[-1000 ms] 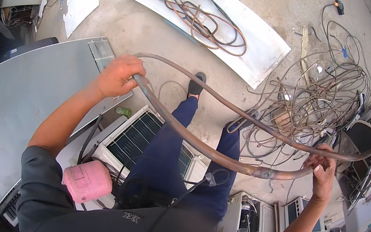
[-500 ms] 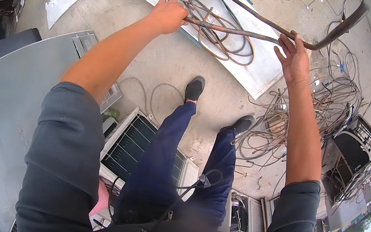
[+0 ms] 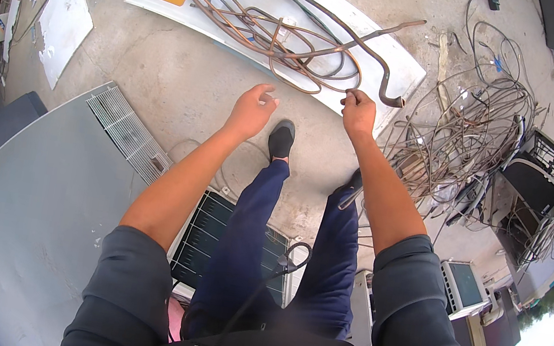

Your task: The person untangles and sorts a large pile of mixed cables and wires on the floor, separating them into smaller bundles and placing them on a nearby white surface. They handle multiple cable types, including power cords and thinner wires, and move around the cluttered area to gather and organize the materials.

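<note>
Several brown tubes [image 3: 310, 56] lie near the right hand [image 3: 359, 114].

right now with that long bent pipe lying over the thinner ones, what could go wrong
1. The bent pipe lies loosely across the thinner pipes on the white panel, so pulling one might drag or snag the others.
2. Its open end sits close to the right hand; if the pipe shifts, it could knock or scrape the fingers.
3. The tangled heap spreads close to the right shoe, so a sideways step might catch.
</note>
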Motion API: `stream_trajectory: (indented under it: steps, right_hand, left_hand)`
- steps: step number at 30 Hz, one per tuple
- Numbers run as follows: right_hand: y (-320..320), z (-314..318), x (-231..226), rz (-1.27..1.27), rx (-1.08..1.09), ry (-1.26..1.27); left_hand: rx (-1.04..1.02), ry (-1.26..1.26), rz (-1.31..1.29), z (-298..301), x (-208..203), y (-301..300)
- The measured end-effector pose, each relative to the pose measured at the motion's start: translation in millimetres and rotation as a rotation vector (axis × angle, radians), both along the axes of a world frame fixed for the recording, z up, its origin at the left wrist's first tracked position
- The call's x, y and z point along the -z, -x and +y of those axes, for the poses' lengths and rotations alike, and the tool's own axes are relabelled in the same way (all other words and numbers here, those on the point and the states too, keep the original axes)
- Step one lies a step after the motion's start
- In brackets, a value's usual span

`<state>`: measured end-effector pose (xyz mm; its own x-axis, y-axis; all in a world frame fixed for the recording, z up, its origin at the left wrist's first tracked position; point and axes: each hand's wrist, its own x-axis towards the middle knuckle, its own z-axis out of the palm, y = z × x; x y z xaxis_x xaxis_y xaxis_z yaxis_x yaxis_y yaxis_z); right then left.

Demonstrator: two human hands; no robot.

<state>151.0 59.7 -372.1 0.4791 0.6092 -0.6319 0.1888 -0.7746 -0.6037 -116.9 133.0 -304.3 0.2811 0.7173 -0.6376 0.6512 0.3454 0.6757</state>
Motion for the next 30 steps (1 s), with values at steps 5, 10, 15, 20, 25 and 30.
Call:
stream_trajectory:
  steps: [5, 10, 15, 20, 25, 30]
  right_hand:
    - [-37.5, -12.0, -13.7, 0.410, 0.943, 0.296]
    - [-58.5, 36.7, -28.6, 0.846, 0.613, 0.122]
    - [-24.7, 53.7, -44.1, 0.616, 0.686, 0.098]
    - [73.6, 14.4, -69.9, 0.386, 0.747, 0.041]
    - [118.2, 1.0, -79.1, 0.384, 0.907, 0.055]
    - [111.1, 19.2, -88.3, 0.601, 1.087, 0.145]
  left_hand:
    - [-0.289, 0.257, -0.163, 2.5, -37.3, -14.8]
    - [-0.261, 0.329, -0.121, -23.7, -59.3, -29.2]
    - [-0.260, 0.433, -0.163, -63.8, -78.8, -45.9]
    - [-0.352, 0.473, -0.152, -81.6, -93.8, -44.7]
    - [-0.490, 0.550, -0.193, -87.7, -92.7, -26.9]
    - [-0.522, 0.561, -0.135, -96.3, -89.3, -24.1]
